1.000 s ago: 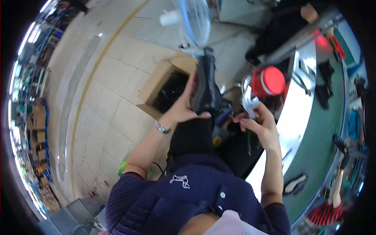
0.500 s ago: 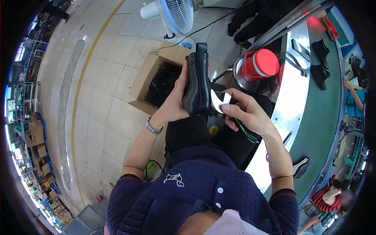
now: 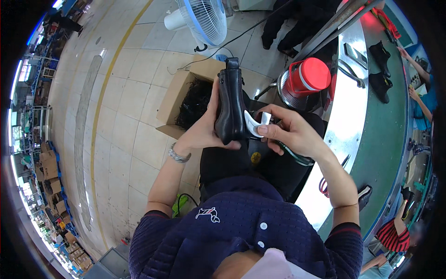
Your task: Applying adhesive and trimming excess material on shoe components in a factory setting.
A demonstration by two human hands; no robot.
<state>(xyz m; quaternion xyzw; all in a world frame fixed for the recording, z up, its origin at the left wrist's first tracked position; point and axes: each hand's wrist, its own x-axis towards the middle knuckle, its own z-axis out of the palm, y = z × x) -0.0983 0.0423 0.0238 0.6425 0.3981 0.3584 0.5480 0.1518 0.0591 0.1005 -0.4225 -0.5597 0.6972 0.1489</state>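
Observation:
A glossy black boot (image 3: 228, 104) rests in my left hand (image 3: 203, 129), held from its left side and underneath. The pull loop is at the far end and the rounded toe points toward me. My right hand (image 3: 292, 132) is closed around a hand tool (image 3: 253, 124) with a shiny curved, hooked metal head and a dark green handle. The tool's curved tip lies against the right side of the boot near the sole edge. Part of the handle is hidden by my fingers. Both hands are above my lap.
An open cardboard box (image 3: 170, 109) of black scraps stands on the floor beyond my left hand, with a fan (image 3: 204, 21) behind it. A red jug (image 3: 312, 76) sits on a stool. Right of me runs a green workbench (image 3: 367, 139) bearing black boots (image 3: 381, 86). Co-workers are across it.
The boot has shifted slightly left and nearer to me. The tool has moved a little left with it and its head has turned slightly.

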